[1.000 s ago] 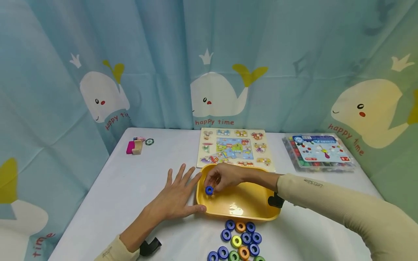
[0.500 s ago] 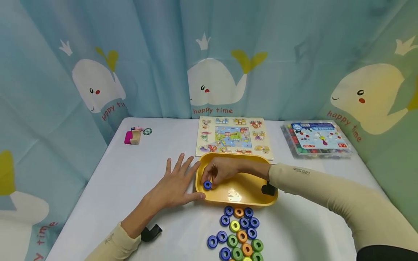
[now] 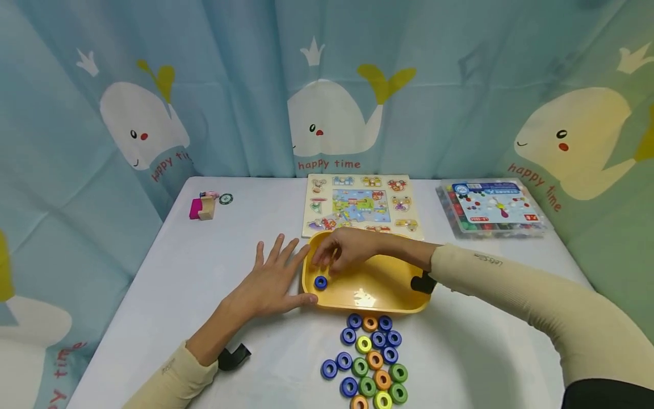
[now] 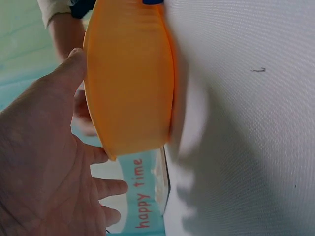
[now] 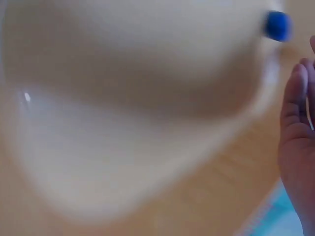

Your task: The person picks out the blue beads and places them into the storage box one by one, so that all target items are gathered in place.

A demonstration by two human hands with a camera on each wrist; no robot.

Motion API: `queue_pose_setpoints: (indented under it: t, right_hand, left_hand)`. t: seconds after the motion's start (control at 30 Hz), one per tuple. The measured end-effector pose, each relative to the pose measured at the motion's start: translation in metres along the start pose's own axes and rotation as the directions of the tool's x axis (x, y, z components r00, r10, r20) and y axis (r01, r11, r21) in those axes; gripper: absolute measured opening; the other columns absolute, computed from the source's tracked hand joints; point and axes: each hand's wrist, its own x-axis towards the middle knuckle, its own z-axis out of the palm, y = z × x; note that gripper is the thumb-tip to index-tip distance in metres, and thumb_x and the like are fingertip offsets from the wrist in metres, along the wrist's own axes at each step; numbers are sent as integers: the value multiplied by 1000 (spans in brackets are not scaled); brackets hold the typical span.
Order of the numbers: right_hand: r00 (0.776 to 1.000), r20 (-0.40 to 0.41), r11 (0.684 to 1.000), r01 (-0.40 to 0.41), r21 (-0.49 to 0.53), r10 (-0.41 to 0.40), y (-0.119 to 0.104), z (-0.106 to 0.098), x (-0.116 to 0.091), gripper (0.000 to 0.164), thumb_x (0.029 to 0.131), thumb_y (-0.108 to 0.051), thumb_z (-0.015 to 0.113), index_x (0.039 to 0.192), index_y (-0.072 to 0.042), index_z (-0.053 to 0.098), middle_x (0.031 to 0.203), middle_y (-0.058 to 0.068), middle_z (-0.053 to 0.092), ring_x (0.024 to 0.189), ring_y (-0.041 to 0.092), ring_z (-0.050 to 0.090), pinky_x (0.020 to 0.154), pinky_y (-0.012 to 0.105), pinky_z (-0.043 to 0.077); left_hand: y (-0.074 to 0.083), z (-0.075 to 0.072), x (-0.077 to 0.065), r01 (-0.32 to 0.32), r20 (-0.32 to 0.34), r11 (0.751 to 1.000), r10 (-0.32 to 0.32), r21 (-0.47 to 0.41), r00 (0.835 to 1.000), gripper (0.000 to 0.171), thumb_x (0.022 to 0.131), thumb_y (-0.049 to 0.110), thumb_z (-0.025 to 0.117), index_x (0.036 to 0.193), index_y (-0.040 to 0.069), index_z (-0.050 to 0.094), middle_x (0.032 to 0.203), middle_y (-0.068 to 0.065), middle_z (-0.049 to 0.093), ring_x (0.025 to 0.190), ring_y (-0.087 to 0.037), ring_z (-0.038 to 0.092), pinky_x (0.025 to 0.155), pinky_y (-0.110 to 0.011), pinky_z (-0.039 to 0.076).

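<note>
A blue ring (image 3: pixel 321 283) lies in the left front corner of a yellow tray (image 3: pixel 390 284). Just above and behind it, inside the tray, is my right hand (image 3: pixel 352 248), its fingers loosely bent and holding nothing. In the right wrist view the blue ring (image 5: pixel 278 26) sits apart from the fingertips (image 5: pixel 298 73). My left hand (image 3: pixel 268 284) spreads its fingers at the tray's left end, the thumb touching the rim. The left wrist view shows that palm (image 4: pixel 44 142) beside the tray's outer wall (image 4: pixel 130 83).
In front of the tray lie several blue, orange, yellow and green rings (image 3: pixel 374 359). Behind it are a picture puzzle board (image 3: pixel 363 204) and, at right, a clear plastic box of colored pieces (image 3: pixel 493 210). Small blocks (image 3: pixel 204 208) and a round green-edged disc (image 3: pixel 226 199) stand back left.
The right hand has let go of the blue ring, which rests in the tray, and the fingers have drawn up off it. The left hand stays at the rim. The head view has tilted down.
</note>
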Motion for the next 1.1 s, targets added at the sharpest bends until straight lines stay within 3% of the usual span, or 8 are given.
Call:
queue_pose_setpoints:
  t: [0.2,0.37,0.5,0.63,0.73,0.9,1.1]
  right_hand:
    - [994,-110,998,7,67,0,-47,-17,-46,30,82,-14,71,111,-18,66,104,-2,65,91,16,61,78,32,51]
    - [990,-138,990,61,130,-43,-67,-4,-97,30,84,-13,70,113,-16,64,103,2,65,87,20,60,77,36,51]
    - [983,-169,983,93,156,-66,-65,25,-134,31,83,-7,68,113,-14,64,98,5,65,82,18,61,69,34,53]
    - [976,-218,970,53,236,-1,-56,59,-163,32,83,-1,67,112,-12,64,90,6,66,75,18,62,63,33,53]
    - [958,-283,957,28,289,57,-48,83,-179,33,83,1,66,113,-11,64,84,5,66,69,17,61,59,32,53]
    - [905,-414,966,16,259,96,-37,113,-191,33,83,-4,69,115,-9,63,76,-2,63,61,12,56,52,26,49]
    - [858,-502,975,4,224,112,-24,139,-192,33,83,-10,70,115,-9,63,75,-3,63,56,7,54,47,24,47]
  left_hand:
    - [0,2,2,15,9,1000,-15,12,1000,100,72,83,38,150,25,15,154,-8,14,139,-33,-6,102,-63,-4]
    - [1,0,3,28,20,999,-28,20,999,102,71,85,35,151,26,14,154,-7,13,139,-32,-6,103,-61,-5]
    - [3,0,2,32,10,999,-33,14,999,101,71,84,37,150,26,15,154,-6,14,139,-31,-5,103,-61,-6]
    - [5,2,-1,23,9,1000,-23,0,1000,101,72,83,39,150,25,16,154,-8,15,139,-32,-4,103,-61,-5]
    - [6,4,-3,24,15,1000,-24,4,1000,101,72,83,38,151,25,14,154,-8,15,139,-32,-4,103,-61,-5]
    - [5,3,-3,27,9,999,-27,22,1000,101,72,84,37,151,26,13,154,-8,15,139,-32,-3,103,-61,-5]
    - [5,3,-1,25,11,1000,-25,14,1000,101,72,84,37,151,26,12,154,-8,14,139,-32,-3,103,-61,-4]
